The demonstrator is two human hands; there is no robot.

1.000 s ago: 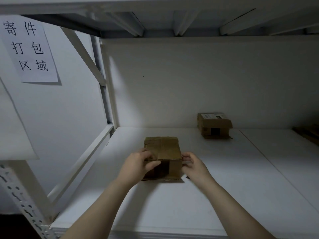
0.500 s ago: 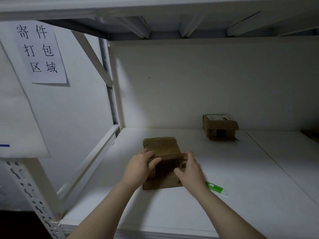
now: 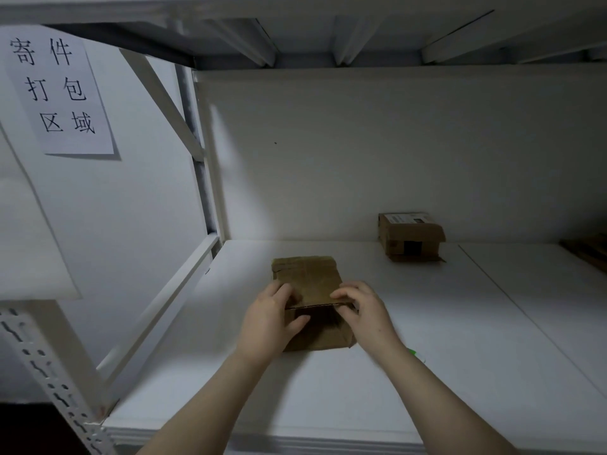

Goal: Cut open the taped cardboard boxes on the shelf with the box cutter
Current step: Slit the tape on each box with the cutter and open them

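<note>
Both your bare forearms rise from the bottom edge and converge toward the frame's centre. Your left hand (image 3: 271, 320) curls over the near flap of the cardboard box (image 3: 308, 277), thumb tucked beneath its edge. Your right hand (image 3: 366, 311) pinches the same flap from the right.

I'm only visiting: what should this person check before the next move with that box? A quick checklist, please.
1. Both hands on the near box: ok, left hand and right hand grip its front edge.
2. Near box cut open: ok, a dark gap shows at its front.
3. Box cutter set down: ok, its green tip lies on the shelf beside the right forearm.
4. Blade retracted: cannot tell.
5. Far box opened: cannot tell.
</note>
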